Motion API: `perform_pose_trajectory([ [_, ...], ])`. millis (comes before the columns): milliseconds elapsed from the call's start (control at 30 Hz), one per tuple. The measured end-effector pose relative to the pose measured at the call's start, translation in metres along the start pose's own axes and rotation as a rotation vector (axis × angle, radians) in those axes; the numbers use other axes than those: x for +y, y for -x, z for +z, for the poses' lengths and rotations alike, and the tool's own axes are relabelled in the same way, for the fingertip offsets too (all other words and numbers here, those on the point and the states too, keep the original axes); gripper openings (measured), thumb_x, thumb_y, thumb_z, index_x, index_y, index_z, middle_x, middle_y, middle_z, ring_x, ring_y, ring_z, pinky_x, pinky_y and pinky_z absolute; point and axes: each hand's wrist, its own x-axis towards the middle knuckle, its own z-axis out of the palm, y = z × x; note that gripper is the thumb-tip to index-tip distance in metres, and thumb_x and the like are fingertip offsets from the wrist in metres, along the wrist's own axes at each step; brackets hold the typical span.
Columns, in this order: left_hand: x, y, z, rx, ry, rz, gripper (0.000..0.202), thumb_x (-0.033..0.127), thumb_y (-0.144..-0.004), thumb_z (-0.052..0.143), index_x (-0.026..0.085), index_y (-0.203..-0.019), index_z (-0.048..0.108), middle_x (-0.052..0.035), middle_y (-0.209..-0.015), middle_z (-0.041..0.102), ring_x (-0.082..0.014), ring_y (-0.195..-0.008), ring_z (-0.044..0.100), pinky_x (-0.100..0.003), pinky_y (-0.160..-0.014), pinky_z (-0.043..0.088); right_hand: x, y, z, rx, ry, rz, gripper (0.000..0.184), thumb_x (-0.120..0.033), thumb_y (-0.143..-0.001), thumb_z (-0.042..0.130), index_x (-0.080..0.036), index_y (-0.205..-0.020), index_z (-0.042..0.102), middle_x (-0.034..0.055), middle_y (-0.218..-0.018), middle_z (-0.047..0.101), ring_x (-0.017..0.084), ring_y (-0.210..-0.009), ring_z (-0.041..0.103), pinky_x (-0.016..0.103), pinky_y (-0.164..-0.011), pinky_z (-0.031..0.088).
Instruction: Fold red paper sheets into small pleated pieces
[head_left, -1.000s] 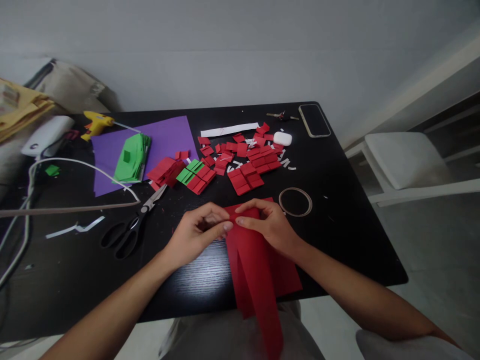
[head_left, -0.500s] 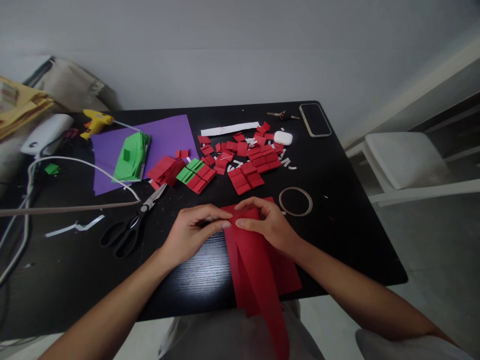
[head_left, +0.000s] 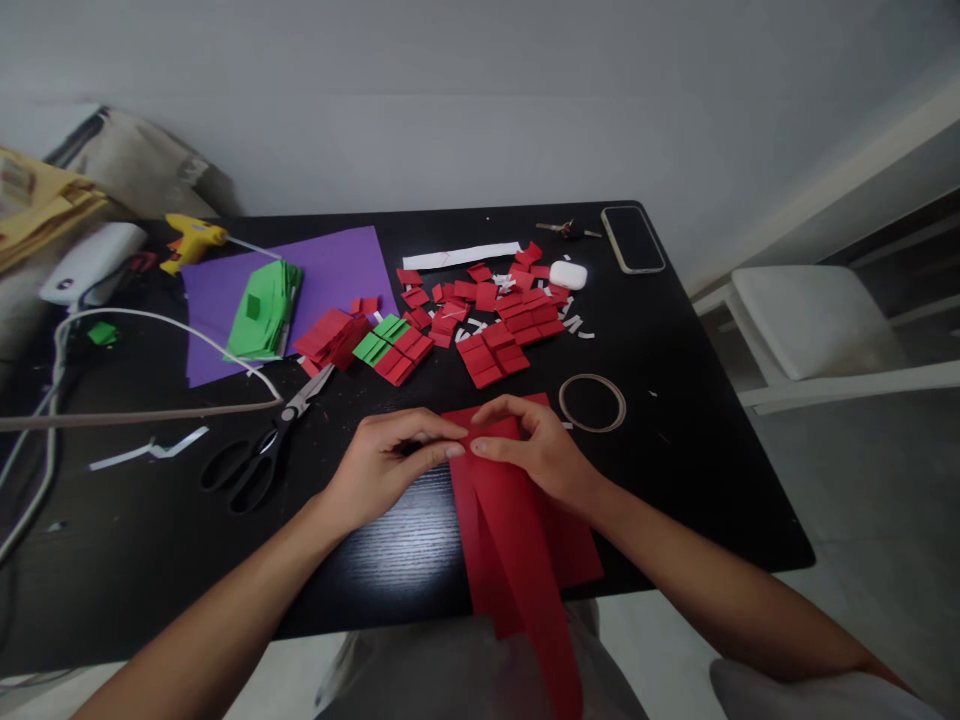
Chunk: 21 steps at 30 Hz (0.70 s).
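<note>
Nearest the person, the long red paper strips [head_left: 517, 540] run from the front of the black tabletop [head_left: 675, 470] past its near edge, with one narrow strip hanging down over the lap. Their far ends lie between the two hands, which meet fingertip to fingertip on them. The left hand [head_left: 382, 470] is closed, with thumb and forefinger pinching the strips' left edge. The right hand [head_left: 536, 455] is curled over the top end from the other side, fingers pressed onto the paper and gripping it. The strips fan out from that pinch toward the person, so the paper lies mostly below and between the wrists.

Compared with a second ago, both hands sit at the same spot in the same pinch. The hanging strip's lower end has swung a little to the right.

Left of the left hand, the black-handled scissors [head_left: 259, 455] lie flat, blades pointing away. Just beyond the right hand rests a thin ring of clear tape [head_left: 592, 403].

Further back is a scatter of small red paper squares [head_left: 495, 320], some mixed with green ones. A stack of green folded paper [head_left: 264, 312] sits on a purple paper sheet [head_left: 337, 270].

Beyond those lie a white paper strip [head_left: 461, 257] and a white earbud case [head_left: 568, 274]. At the far edge are a dark phone [head_left: 632, 239] on the right and a yellow glue gun [head_left: 191, 243] on the left.
</note>
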Motion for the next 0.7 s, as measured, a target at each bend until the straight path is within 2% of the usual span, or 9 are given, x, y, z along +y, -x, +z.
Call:
perform_pose_trajectory([
  [700, -0.0036, -0.0019, -0.0012, -0.057, -0.017, 0.077, 0.012, 0.023, -0.093, 0.078, 0.02, -0.104, 0.083, -0.0031, -0.094, 0.082, -0.0136, -0.082, 0.075, -0.019, -0.076, 0.056, 0.0022, -0.0009, -0.0012, -0.007, -0.003, 0.024, 0.023, -0.032, -0.072, 0.089, -0.023, -0.089, 0.076, -0.0004, -0.096, 0.076, 0.018, -0.09, 0.069, 0.033, -0.086, 0.054],
])
